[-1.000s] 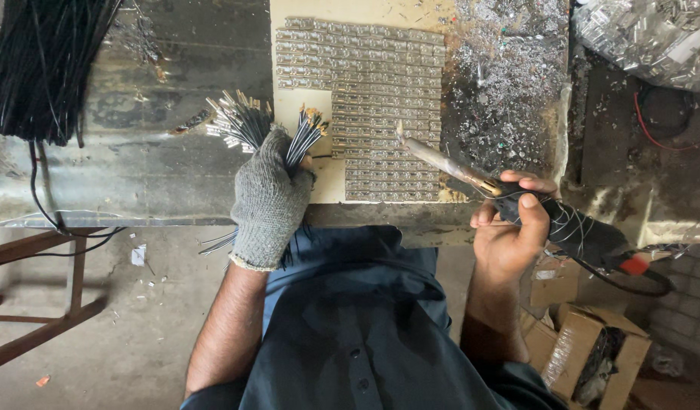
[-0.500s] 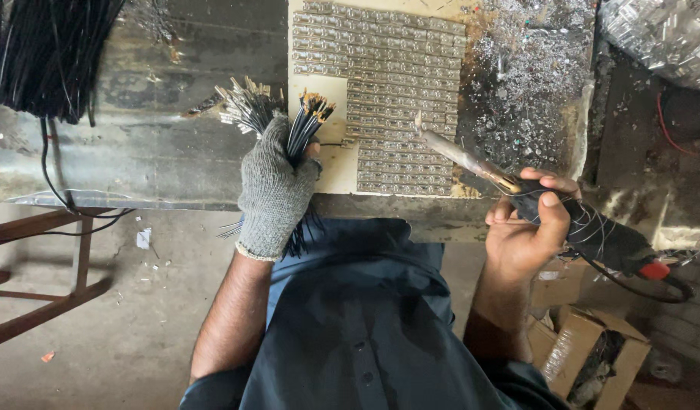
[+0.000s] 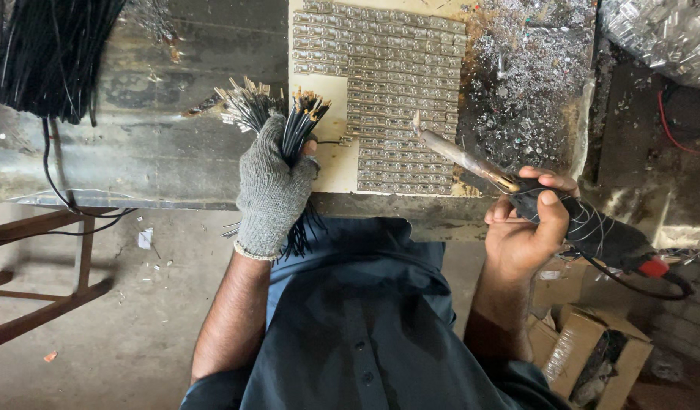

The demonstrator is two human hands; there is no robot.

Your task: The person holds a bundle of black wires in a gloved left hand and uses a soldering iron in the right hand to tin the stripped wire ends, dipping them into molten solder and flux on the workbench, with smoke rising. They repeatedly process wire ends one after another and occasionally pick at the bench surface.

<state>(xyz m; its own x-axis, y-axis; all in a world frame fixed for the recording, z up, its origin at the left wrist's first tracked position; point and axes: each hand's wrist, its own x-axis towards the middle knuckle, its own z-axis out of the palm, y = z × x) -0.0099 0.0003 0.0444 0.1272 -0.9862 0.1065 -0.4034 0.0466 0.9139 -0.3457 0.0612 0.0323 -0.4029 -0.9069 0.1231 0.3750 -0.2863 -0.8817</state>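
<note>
A grimy metal workbench (image 3: pixel 137 152) runs across the top of the view, its front edge dented and worn, with a bare concrete floor (image 3: pixel 122 319) below it. At the bench's far left corner hangs a thick mass of black wires (image 3: pixel 46 53), a couple of strands trailing down over the front edge. Under that end, a brown metal frame (image 3: pixel 39 296) stands on the floor, with small scraps lying near it.

Near the middle of the front edge, the left hand (image 3: pixel 270 190), in a grey knitted glove, has its fingers closed tight around a bundle of short black wires (image 3: pixel 297 125) with bared ends, fanned out above the fist and sticking out below it. Just right of it a pale board (image 3: pixel 327 163) lies on the bench, covered in rows of small metal parts (image 3: pixel 407 99) reaching almost to the front edge.

Further right, the bare right hand (image 3: pixel 525 228) wraps its fingers around the dark handle of a soldering iron (image 3: pixel 517 182), whose tip points up-left over the rows. Behind it, silver scrap (image 3: pixel 528 83) litters the bench, and a heap of shiny pieces (image 3: pixel 661 34) fills the far right corner. Open cardboard boxes (image 3: pixel 593 349) sit on the floor beneath the right end.
</note>
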